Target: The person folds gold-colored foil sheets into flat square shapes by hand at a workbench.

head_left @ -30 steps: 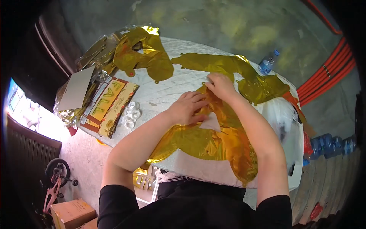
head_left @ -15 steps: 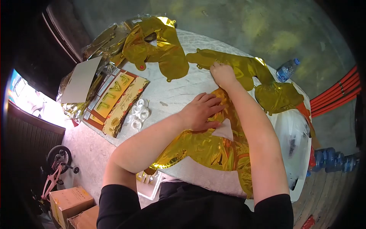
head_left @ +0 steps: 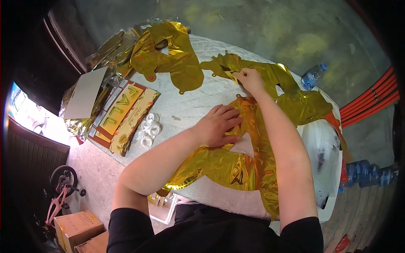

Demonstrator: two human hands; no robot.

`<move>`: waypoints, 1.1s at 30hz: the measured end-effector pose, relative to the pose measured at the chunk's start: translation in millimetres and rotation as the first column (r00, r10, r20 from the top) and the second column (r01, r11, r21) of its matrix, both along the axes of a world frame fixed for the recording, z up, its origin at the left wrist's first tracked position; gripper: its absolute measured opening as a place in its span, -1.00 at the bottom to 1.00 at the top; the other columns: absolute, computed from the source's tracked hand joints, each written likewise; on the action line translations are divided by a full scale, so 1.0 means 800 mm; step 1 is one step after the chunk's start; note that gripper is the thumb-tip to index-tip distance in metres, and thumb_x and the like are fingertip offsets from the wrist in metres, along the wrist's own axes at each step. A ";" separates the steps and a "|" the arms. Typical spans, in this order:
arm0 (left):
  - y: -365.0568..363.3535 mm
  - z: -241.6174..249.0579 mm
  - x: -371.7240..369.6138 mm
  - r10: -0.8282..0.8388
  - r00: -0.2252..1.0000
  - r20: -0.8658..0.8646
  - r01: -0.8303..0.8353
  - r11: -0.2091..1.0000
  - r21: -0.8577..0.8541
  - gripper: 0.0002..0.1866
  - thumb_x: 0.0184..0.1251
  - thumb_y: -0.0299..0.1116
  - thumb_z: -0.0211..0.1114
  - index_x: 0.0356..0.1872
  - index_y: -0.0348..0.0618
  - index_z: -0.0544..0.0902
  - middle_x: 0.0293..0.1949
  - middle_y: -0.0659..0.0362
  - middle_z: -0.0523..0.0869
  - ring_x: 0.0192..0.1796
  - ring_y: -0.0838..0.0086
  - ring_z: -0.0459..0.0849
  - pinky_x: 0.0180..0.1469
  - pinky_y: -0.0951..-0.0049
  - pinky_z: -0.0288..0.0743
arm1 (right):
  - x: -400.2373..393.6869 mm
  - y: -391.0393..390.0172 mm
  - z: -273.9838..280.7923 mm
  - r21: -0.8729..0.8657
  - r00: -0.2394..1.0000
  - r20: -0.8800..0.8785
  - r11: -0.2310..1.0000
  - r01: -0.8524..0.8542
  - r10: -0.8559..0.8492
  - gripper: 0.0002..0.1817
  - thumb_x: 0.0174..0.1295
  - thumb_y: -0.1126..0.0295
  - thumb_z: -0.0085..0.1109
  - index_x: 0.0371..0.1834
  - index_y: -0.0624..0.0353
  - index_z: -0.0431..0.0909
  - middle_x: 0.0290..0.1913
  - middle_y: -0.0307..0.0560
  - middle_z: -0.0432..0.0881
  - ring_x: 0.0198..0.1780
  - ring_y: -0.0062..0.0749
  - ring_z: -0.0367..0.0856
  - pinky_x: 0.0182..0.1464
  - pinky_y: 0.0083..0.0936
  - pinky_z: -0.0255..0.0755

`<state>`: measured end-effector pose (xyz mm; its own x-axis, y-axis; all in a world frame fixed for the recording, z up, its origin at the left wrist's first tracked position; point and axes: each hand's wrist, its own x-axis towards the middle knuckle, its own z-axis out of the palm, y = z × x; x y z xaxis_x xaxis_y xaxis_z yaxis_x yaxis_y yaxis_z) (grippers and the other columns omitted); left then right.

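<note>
A gold foil balloon (head_left: 215,164) lies flat and uninflated near me, creased, with a triangular hole showing the white cover beneath. My left hand (head_left: 218,126) rests on its upper left part, palm down and fingers stretched out. Farther off, my right hand (head_left: 250,80) pinches the near edge of a second gold foil balloon (head_left: 270,74), which is also flat. That edge is lifted and folded at the fingertips. Another flat gold foil balloon (head_left: 185,55) with a small hole lies at the far left of the table.
Printed "FALL" packaging (head_left: 122,111), white ribbon rolls (head_left: 147,130) and a pale card (head_left: 85,95) on clear bags lie at the left. A water bottle (head_left: 314,77) stands at the table's far right edge, near a white plastic bag (head_left: 318,145). Cardboard boxes (head_left: 78,225) sit on the floor.
My right hand has pulled up the near edge of the far right balloon, so its left end is now bent and creased. My left hand stays on the near balloon. The view has shifted slightly.
</note>
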<state>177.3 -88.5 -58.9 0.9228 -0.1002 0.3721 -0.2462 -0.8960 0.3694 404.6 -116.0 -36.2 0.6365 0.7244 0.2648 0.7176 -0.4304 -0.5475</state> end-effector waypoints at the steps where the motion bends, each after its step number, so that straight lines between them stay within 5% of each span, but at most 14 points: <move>1: 0.000 0.001 0.000 -0.002 1.000 -0.002 0.002 1.000 -0.003 -0.40 0.21 0.05 0.23 0.21 -0.07 0.49 0.26 0.04 0.42 0.37 0.16 0.24 0.42 0.06 0.02 | 0.002 0.000 -0.001 -0.020 0.999 -0.034 1.000 0.014 -0.015 -0.63 0.14 0.06 0.16 -0.53 0.18 0.54 -0.47 0.04 0.61 -0.39 -0.03 0.59 -0.34 -0.24 0.41; 5: -0.001 0.002 -0.001 0.002 1.000 -0.010 -0.002 1.000 0.000 -0.40 0.22 0.05 0.22 0.22 -0.07 0.48 0.26 0.04 0.42 0.37 0.16 0.24 0.43 0.07 0.01 | -0.006 0.004 -0.003 -0.017 0.999 0.030 0.999 0.037 -0.037 -0.63 0.17 0.04 0.08 -0.44 0.17 0.57 -0.44 0.07 0.63 -0.36 0.00 0.61 -0.32 -0.21 0.42; 7: -0.001 0.000 -0.001 0.006 1.000 -0.010 -0.006 1.000 0.006 -0.39 0.22 0.06 0.21 0.22 -0.06 0.47 0.27 0.04 0.41 0.38 0.17 0.23 0.43 0.07 0.00 | -0.014 0.010 -0.008 -0.042 0.952 0.304 0.998 0.047 -0.032 -0.68 0.17 0.10 0.07 -0.37 0.14 0.60 -0.40 0.08 0.64 -0.32 0.01 0.63 -0.28 -0.17 0.47; 8: -0.001 0.000 -0.001 0.007 1.000 -0.011 -0.007 1.000 0.014 -0.39 0.23 0.06 0.21 0.23 -0.06 0.46 0.27 0.05 0.41 0.38 0.17 0.23 0.43 0.07 -0.01 | -0.017 0.013 -0.010 -0.042 0.952 0.305 0.998 0.044 -0.029 -0.68 0.17 0.10 0.07 -0.37 0.14 0.60 -0.40 0.08 0.64 -0.32 0.01 0.63 -0.28 -0.17 0.47; 13: -0.001 0.001 -0.001 0.014 0.999 -0.047 -0.013 1.000 0.016 -0.37 0.23 0.07 0.19 0.25 -0.05 0.44 0.29 0.07 0.38 0.39 0.19 0.21 0.45 0.08 -0.04 | -0.042 0.031 -0.014 -0.286 0.856 0.509 0.955 0.075 0.085 -0.63 0.18 0.04 0.08 -0.22 0.10 0.63 -0.17 0.00 0.64 -0.15 -0.06 0.64 -0.19 -0.18 0.52; 19: -0.001 0.002 0.000 0.005 0.999 -0.051 -0.005 1.000 0.010 -0.37 0.24 0.04 0.19 0.28 -0.04 0.40 0.30 0.06 0.37 0.38 0.18 0.21 0.44 0.09 -0.04 | -0.044 0.056 -0.021 -0.162 0.861 0.499 0.967 0.199 -0.093 -0.54 0.24 -0.09 0.03 -0.21 0.11 0.62 -0.15 -0.05 0.60 -0.08 -0.11 0.59 -0.18 -0.21 0.53; 25: -0.001 0.003 0.000 0.005 0.999 -0.038 -0.004 1.000 0.028 -0.38 0.25 0.02 0.20 0.27 -0.06 0.40 0.29 0.03 0.37 0.37 0.14 0.23 0.42 0.09 0.01 | -0.034 0.043 -0.039 -0.089 0.821 0.563 0.995 -0.054 0.095 -0.69 0.20 0.09 0.16 -0.32 0.12 0.60 -0.27 0.01 0.59 -0.19 -0.03 0.60 -0.22 -0.17 0.51; 29: -0.002 0.003 -0.002 0.016 0.998 -0.052 -0.014 0.999 0.040 -0.38 0.25 0.04 0.21 0.27 -0.06 0.41 0.29 0.03 0.37 0.38 0.15 0.23 0.43 0.11 0.02 | -0.024 0.037 -0.035 -0.127 0.836 0.543 0.992 -0.005 0.073 -0.75 0.24 0.16 0.12 -0.30 0.10 0.61 -0.29 0.02 0.57 -0.21 -0.06 0.61 -0.21 -0.24 0.51; 32: -0.001 0.001 -0.001 0.015 0.999 -0.049 -0.013 0.999 0.047 -0.37 0.24 0.04 0.22 0.27 -0.06 0.41 0.30 0.04 0.37 0.38 0.15 0.23 0.43 0.12 0.01 | -0.022 0.032 -0.035 0.098 0.880 0.469 0.995 0.035 -0.077 -0.81 0.24 0.25 0.10 -0.32 0.11 0.61 -0.27 0.04 0.60 -0.24 -0.03 0.61 -0.19 -0.26 0.50; 33: -0.002 0.000 0.000 0.015 0.999 -0.047 -0.013 0.999 0.047 -0.37 0.24 0.04 0.22 0.27 -0.06 0.41 0.30 0.04 0.37 0.38 0.15 0.23 0.43 0.12 0.01 | -0.017 0.033 -0.032 0.149 0.939 0.294 0.979 0.137 -0.177 -0.79 0.24 0.25 0.08 -0.33 0.16 0.60 -0.27 0.05 0.63 -0.23 0.00 0.62 -0.21 -0.21 0.49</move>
<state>177.0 -89.8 -59.2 0.9405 -0.1036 0.3235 -0.2172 -0.9156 0.3384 390.7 -89.3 -62.1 0.6142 0.5704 0.5453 0.7870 -0.4934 -0.3704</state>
